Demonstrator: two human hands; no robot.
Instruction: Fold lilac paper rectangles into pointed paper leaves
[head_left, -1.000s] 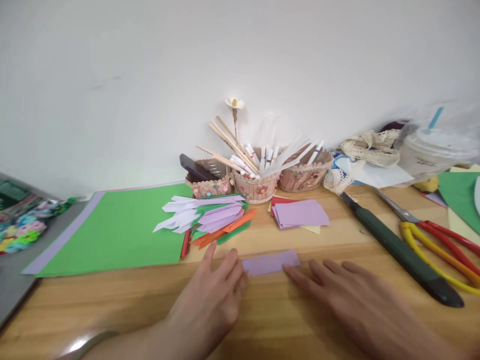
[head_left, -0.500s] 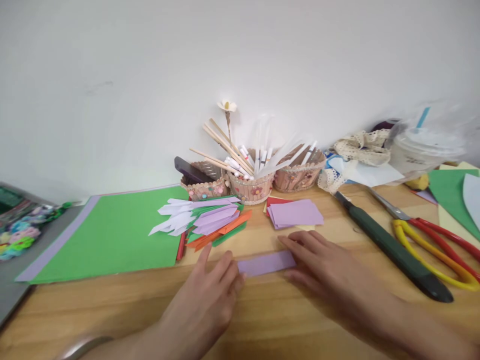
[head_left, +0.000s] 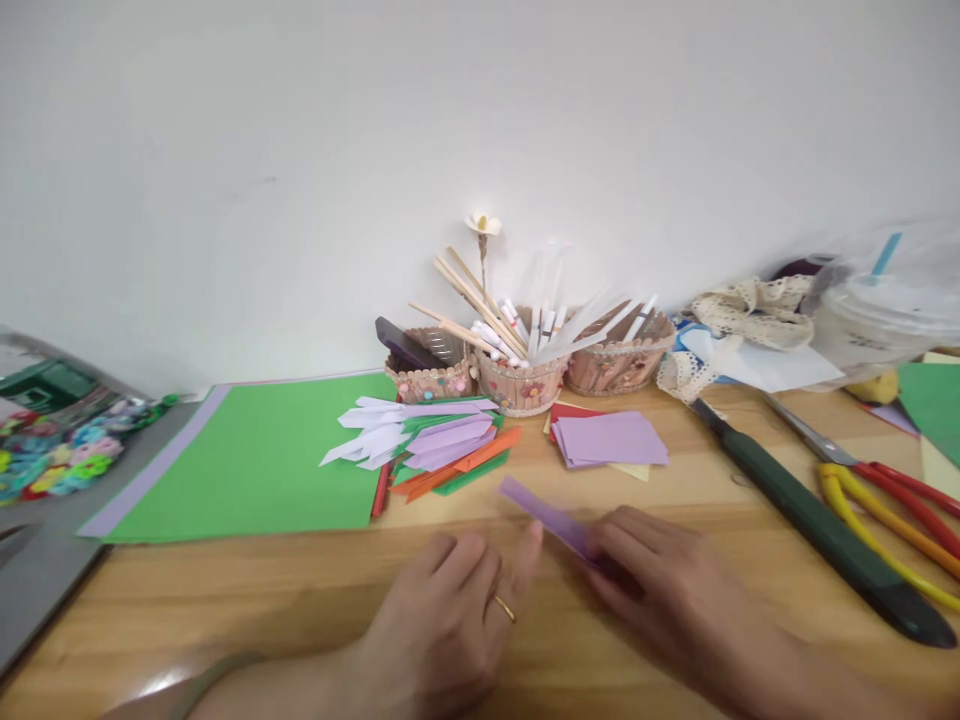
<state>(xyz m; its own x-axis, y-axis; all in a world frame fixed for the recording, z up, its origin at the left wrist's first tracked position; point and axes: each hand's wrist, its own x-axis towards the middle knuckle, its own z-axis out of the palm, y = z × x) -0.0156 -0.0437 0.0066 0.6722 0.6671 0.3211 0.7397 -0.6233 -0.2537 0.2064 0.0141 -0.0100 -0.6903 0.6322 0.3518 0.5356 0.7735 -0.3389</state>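
Head: R hand [head_left: 664, 585] grips purp. strip [head_left: 546, 513], L hand [head_left: 454, 612] nr.

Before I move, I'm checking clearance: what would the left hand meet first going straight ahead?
The left hand would likely meet the purple paper strip in the right hand; contact already looks possible.

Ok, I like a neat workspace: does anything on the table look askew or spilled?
Nothing looks spilled. Mildly untidy: the folded paper pieces lie splayed over the right edge of the green sheet, and the small lilac sheets are stacked unevenly.
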